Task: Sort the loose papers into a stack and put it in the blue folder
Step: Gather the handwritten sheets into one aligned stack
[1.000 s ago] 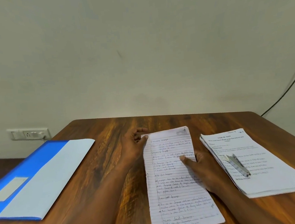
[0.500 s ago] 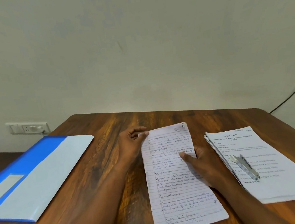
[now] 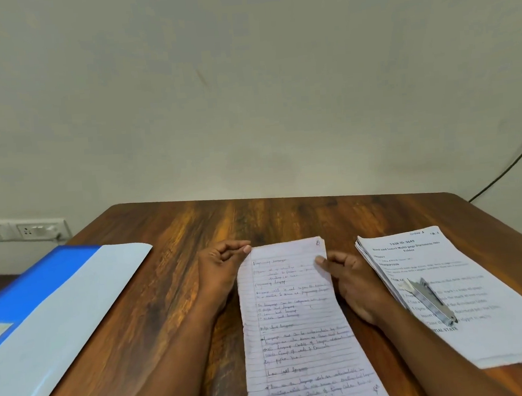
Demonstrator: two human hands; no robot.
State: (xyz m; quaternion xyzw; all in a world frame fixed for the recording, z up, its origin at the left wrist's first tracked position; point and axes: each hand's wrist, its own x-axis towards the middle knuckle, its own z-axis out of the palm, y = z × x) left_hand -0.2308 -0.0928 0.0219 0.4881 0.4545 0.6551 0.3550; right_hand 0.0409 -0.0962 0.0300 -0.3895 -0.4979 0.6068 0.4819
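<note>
A stack of lined handwritten papers (image 3: 294, 320) lies lengthwise in the middle of the wooden table (image 3: 286, 217). My left hand (image 3: 222, 272) pinches its top left corner between thumb and fingertips. On the upper right edge my right hand (image 3: 353, 281) holds the same stack, thumb on top and fingers curled beside the edge. The blue folder (image 3: 43, 308) lies shut at the left, its pale cover up, apart from both hands.
A second stack of printed sheets (image 3: 470, 331) lies at the right, with a metal stapler (image 3: 430, 300) on top, close to my right wrist. A wall socket (image 3: 28, 230) and a black cable (image 3: 506, 163) are on the wall behind the table.
My right hand has slid from the middle of the handwritten sheet up to its right edge. My left hand stays at the top left corner.
</note>
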